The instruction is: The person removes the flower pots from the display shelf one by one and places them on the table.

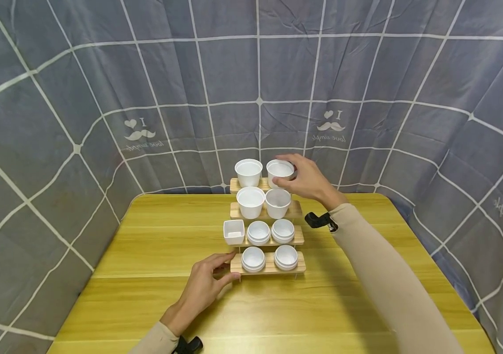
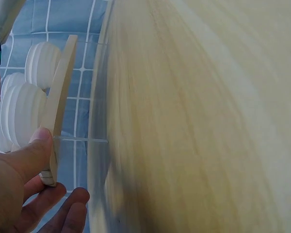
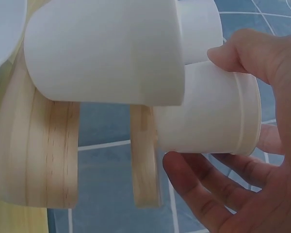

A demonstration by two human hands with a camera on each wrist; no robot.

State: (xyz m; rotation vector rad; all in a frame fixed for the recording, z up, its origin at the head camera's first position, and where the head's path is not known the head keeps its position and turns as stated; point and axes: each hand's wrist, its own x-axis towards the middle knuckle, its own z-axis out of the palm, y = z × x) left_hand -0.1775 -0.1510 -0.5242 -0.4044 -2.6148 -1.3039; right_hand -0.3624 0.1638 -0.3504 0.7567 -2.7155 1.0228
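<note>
My right hand holds a white plastic cup at the right of the top step of a wooden tiered stand. In the right wrist view, thumb and fingers span the cup, whose base is at the board's edge. Down at the front, my left hand pinches the left end of the lowest wooden board. The left wrist view has the thumb on top of this board and fingers below. Two small round white bowls sit on it.
Another white cup stands on the top step. Two cups occupy the step below. A square white dish and two round bowls line the third. Thin clear supports lift the boards off the wooden table; a grey checked curtain surrounds it.
</note>
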